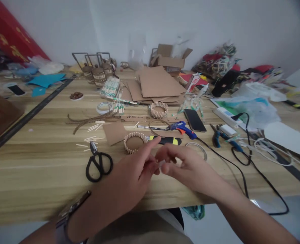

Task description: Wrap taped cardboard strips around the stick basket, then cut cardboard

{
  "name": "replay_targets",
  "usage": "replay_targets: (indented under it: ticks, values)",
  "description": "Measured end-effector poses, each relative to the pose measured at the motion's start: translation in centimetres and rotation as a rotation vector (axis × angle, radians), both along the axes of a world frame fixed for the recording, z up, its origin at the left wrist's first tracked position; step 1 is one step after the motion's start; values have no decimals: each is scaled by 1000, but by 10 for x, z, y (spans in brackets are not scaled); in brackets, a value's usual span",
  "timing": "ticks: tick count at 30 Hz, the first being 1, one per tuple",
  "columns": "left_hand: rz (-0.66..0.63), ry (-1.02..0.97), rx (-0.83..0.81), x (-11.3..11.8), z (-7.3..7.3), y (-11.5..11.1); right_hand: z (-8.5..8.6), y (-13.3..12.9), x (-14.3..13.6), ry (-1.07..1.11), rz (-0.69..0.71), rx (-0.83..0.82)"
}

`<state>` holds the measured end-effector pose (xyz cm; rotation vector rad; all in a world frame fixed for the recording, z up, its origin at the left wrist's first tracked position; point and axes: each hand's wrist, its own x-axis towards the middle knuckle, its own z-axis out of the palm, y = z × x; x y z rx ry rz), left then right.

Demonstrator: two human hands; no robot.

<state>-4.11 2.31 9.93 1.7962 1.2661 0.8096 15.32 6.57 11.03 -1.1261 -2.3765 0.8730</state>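
Both hands meet over the table's front edge. My left hand (137, 169), with a watch on its wrist, pinches at a small whitish piece (161, 163), too blurred to name. The fingertips of my right hand (185, 164) close on the same piece from the other side. Just beyond them lies a ring of short wooden sticks on cardboard (134, 143), beside a black and yellow cutter (169, 140). Black-handled scissors (98, 164) rest left of my left hand. Behind the cutter is a blue glue gun (183, 128).
A second stick ring (158, 110) and cardboard sheets (161, 83) lie farther back. A phone (195, 120), pliers (226, 137) and looping black cables (226, 161) are on the right. Loose sticks (94, 139) lie left, with small barrel-shaped items (99, 76) behind.
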Motion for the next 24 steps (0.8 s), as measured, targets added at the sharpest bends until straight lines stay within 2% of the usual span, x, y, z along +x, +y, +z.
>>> replay_targets:
  ticks: [4,7,10,12,14,16,18,20,22,24]
  values:
    - [-40,-49,-69,-2,12,16,-2,7,-8,177,-19,-125]
    - [-64,-24,-146,-9,17,28,-4,12,-8,167,-94,-76]
    - [-74,92,-75,-15,15,37,-4,15,-8,175,-111,-23]
    - [-81,222,77,-17,11,42,-3,16,-10,159,-94,13]
    - [-82,348,313,-17,11,46,0,19,-12,169,-60,42]
    - [-47,454,596,-16,20,45,2,22,-13,258,-48,61]
    - [46,522,851,-17,34,39,1,26,-14,416,-101,50]
    - [157,475,986,-18,44,28,-5,29,-15,599,-199,7]
    - [235,289,873,-19,41,16,-15,29,-18,750,-274,-54]
    - [223,54,554,-18,22,11,-27,27,-23,819,-293,-119]
